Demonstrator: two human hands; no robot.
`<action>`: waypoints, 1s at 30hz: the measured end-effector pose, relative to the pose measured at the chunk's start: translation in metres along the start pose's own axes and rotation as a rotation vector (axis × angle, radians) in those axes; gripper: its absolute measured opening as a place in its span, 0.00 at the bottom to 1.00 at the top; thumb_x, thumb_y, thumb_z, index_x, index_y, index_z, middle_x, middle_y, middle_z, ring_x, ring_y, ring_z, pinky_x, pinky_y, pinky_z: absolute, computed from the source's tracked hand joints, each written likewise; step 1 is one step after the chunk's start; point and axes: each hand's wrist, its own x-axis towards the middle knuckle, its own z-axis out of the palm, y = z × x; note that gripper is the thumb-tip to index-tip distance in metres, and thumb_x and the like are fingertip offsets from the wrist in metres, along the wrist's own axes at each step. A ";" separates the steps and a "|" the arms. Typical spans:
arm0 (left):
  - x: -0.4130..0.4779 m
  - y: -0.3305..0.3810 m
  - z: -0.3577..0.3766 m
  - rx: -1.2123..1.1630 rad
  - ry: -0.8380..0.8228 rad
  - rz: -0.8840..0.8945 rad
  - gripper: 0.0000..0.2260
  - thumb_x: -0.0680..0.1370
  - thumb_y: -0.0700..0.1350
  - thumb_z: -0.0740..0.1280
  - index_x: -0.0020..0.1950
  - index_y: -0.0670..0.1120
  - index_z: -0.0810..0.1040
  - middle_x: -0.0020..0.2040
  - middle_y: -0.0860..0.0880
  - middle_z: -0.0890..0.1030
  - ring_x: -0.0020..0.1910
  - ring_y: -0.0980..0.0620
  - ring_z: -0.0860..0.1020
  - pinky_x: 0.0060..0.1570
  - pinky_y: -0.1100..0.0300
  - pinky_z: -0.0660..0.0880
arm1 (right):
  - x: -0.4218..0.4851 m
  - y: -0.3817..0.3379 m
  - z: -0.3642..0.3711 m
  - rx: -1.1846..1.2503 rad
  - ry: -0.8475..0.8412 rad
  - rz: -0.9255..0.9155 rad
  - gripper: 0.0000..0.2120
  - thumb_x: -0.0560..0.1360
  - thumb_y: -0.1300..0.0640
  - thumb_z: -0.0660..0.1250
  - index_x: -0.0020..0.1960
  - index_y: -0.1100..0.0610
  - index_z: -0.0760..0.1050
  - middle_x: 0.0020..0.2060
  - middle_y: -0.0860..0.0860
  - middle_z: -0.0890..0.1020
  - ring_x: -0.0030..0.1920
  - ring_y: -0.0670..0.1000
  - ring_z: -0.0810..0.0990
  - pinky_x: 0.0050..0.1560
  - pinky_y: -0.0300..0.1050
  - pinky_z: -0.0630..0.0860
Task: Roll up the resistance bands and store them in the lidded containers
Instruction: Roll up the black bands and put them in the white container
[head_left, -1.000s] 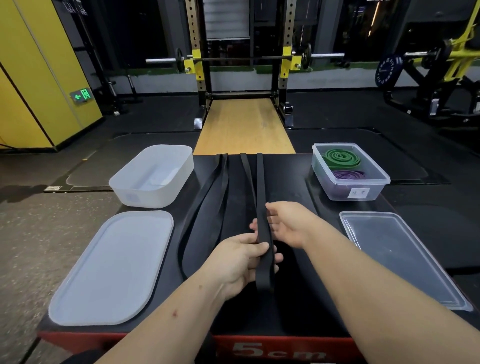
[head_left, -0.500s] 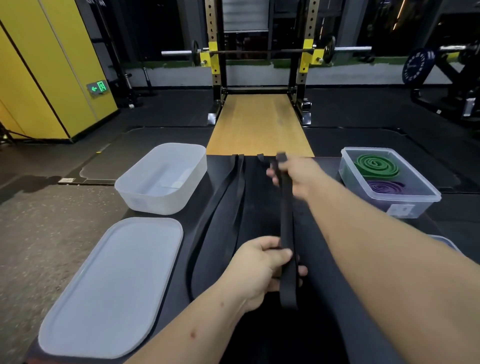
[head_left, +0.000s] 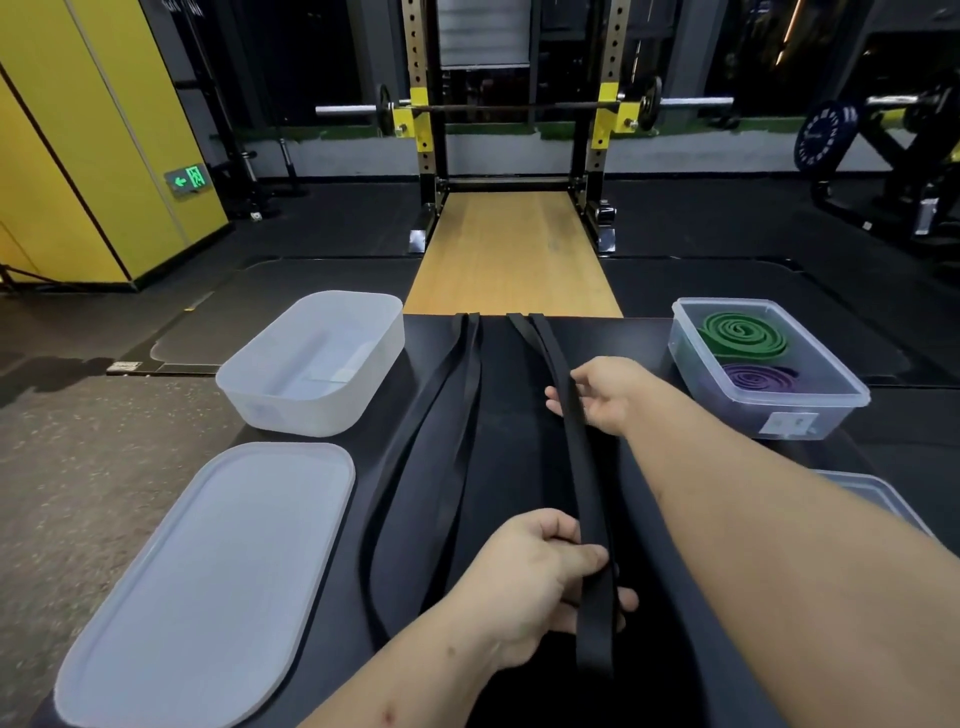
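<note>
**Key relation.** The band (head_left: 584, 483) lies flat on the black table (head_left: 509, 415). Its long axis runs from the near edge away to the far edge, where it is doubled into two strands. The left hand (head_left: 540, 577) is at the near end. The right hand (head_left: 605, 395) is well up the same strip, past its middle. Any roll is judged to start at the near end, so the left hand is the better placed.

**Fingers.** The left fingers are curled under the strip and the thumb is pressed on top: a firm grip. The right thumb and fingers are closed loosely round the strip, which passes between them.

**Other items.** A second band (head_left: 470, 384) lies untouched, just left and roughly parallel. The tub (head_left: 311, 364) holds no band, and its white lid (head_left: 208, 571) lies nearer. The clear box (head_left: 763, 415) holds a green roll (head_left: 743, 335) and a purple roll (head_left: 758, 376). The clear lid (head_left: 872, 493) is partly hidden by the right arm.

**Materials.** The bands are matte, flat, limp rubber. The tub is frosted plastic with rounded corners, and the box is transparent and thin-walled.
</note>
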 end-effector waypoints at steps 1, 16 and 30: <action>0.000 0.000 -0.001 0.000 -0.003 0.002 0.03 0.81 0.34 0.66 0.53 0.40 0.74 0.46 0.37 0.80 0.45 0.38 0.85 0.50 0.36 0.80 | 0.002 -0.003 0.002 -0.001 -0.008 0.013 0.07 0.84 0.68 0.58 0.60 0.67 0.71 0.57 0.64 0.78 0.53 0.61 0.85 0.50 0.57 0.85; 0.003 -0.005 0.000 0.040 -0.029 -0.029 0.04 0.83 0.37 0.64 0.54 0.43 0.70 0.41 0.38 0.81 0.44 0.37 0.85 0.45 0.40 0.82 | 0.002 -0.014 0.007 -0.239 -0.005 -0.061 0.03 0.82 0.70 0.59 0.53 0.66 0.71 0.54 0.64 0.77 0.47 0.60 0.86 0.46 0.50 0.85; 0.035 0.016 -0.006 -0.173 0.184 0.248 0.01 0.85 0.37 0.62 0.55 0.41 0.70 0.43 0.37 0.80 0.38 0.39 0.82 0.33 0.51 0.80 | 0.012 -0.082 0.051 -0.177 -0.012 -0.678 0.12 0.78 0.58 0.69 0.61 0.55 0.81 0.53 0.54 0.86 0.52 0.55 0.86 0.48 0.48 0.85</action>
